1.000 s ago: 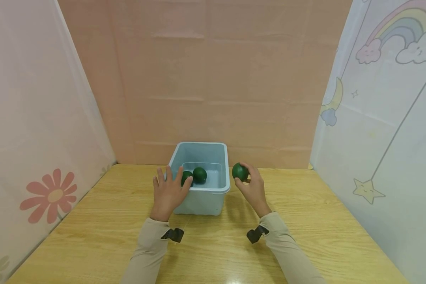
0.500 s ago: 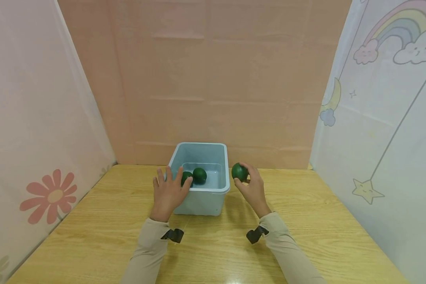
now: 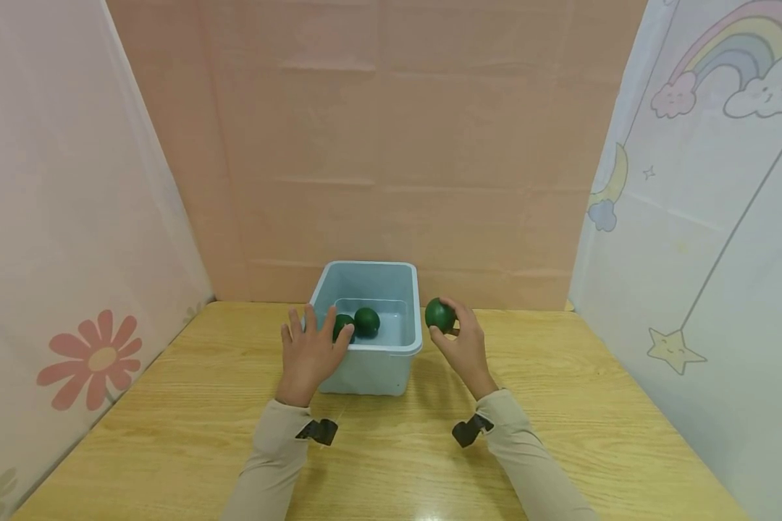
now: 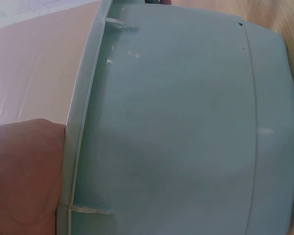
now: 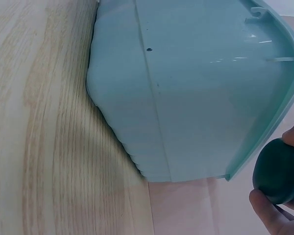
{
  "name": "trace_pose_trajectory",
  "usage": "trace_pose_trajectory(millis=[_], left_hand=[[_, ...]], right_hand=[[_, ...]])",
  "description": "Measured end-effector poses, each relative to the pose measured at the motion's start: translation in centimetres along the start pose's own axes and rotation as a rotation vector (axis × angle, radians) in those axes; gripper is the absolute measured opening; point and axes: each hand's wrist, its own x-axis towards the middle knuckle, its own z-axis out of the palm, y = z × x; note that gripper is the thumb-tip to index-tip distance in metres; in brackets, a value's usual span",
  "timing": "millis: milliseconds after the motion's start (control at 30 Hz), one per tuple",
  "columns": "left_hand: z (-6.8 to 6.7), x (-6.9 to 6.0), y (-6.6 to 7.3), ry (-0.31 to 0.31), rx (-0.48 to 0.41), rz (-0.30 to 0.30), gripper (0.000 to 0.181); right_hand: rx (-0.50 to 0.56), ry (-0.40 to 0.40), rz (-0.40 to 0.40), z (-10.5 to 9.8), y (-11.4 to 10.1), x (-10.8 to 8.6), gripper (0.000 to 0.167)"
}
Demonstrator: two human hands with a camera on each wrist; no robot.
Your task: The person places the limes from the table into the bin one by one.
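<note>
A dark green, smooth, round fruit is held up in my right hand, pinched between thumb and fingers. It stands just right of the light blue plastic box, apart from its rim; its exact kind is unclear. In the right wrist view the same green fruit looks oval beside the box wall. My left hand lies at the box's near left corner with fingers spread, and its palm meets the rim in the left wrist view. Inside the box are two similar fruits, one partly hidden by my left thumb.
The box stands on a wooden table, close to a plain tan backdrop. Printed cloth hangs at the left and at the right. Each wrist carries a small black camera mount.
</note>
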Motion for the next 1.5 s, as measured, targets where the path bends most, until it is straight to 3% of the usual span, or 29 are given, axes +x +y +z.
trace_pose_trajectory(millis=[1500], left_hand=[[-0.11,0.03,0.27,-0.003,0.007,-0.001,0.065]], right_hand=[[0.014,0.004,-0.027,-0.37,-0.77,0.06,0.052]])
